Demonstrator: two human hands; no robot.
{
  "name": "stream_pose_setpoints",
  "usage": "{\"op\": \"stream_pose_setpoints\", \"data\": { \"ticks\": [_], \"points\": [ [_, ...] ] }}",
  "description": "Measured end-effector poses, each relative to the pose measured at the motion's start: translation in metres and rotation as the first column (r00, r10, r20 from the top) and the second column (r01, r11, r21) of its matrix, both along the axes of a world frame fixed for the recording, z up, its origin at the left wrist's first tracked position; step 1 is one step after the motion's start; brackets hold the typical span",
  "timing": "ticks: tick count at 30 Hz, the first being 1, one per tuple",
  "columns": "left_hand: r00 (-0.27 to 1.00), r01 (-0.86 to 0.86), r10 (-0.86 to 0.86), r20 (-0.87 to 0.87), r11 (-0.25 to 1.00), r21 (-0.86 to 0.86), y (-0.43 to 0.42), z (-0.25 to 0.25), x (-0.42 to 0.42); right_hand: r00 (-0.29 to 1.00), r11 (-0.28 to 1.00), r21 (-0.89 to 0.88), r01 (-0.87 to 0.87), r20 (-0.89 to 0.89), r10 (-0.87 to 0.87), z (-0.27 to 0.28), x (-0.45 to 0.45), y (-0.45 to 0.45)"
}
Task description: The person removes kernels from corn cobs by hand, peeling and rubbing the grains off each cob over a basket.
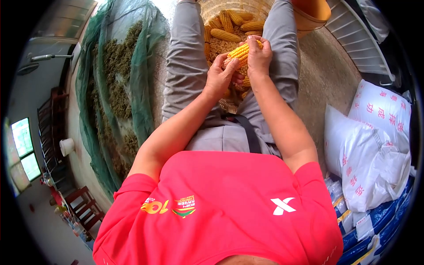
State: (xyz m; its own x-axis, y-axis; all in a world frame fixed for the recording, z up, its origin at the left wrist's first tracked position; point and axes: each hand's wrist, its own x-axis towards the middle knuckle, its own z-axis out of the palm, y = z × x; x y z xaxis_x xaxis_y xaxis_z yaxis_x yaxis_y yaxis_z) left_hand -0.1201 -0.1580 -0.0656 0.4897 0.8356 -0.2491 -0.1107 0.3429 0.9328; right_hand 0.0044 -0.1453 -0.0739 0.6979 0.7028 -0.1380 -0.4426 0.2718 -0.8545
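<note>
Gripping one corn cob (239, 53) at upper centre, the fingers of the left hand (217, 77) hold its lower-left end and those of the right hand (259, 58) its upper-right; its long axis slants between them, over the basket (240, 5).

Woven basket (255, 6): yellow corn cobs (226, 21) on loose kernels (221, 47). Floor (320, 59): green netting (143, 88), dried plants (119, 66) on it.

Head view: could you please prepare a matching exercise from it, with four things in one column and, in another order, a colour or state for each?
Things:
1. cob
2. sacks
3. net
4. basket

Descriptions:
A. green
B. held in left hand and right hand
C. woven, tan
D. white, with red print

Pairs: 1-B, 2-D, 3-A, 4-C
</note>
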Motion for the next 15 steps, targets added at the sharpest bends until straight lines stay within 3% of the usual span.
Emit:
{"op": "stream_pose_setpoints", "data": {
  "ticks": [3, 8, 15],
  "points": [
    [1.000, -0.019, 0.020, 0.023, 1.000, -0.023, -0.001, -0.005, -0.005, 0.993, 0.999, -0.043, -0.023, -0.115, 0.018, -0.005, 0.001, -0.005],
    [0.998, -0.052, 0.053, 0.016, 0.996, -0.073, -0.004, -0.009, -0.008, 0.981, 0.993, 0.016, -0.120, -0.149, 0.121, 0.004, 0.005, -0.007],
    [0.970, -0.105, 0.087, -0.228, 0.992, -0.066, -0.004, 0.010, -0.002, 0.978, 0.995, 0.044, -0.094, -0.180, 0.101, 0.002, 0.002, -0.006]
  ]
}}
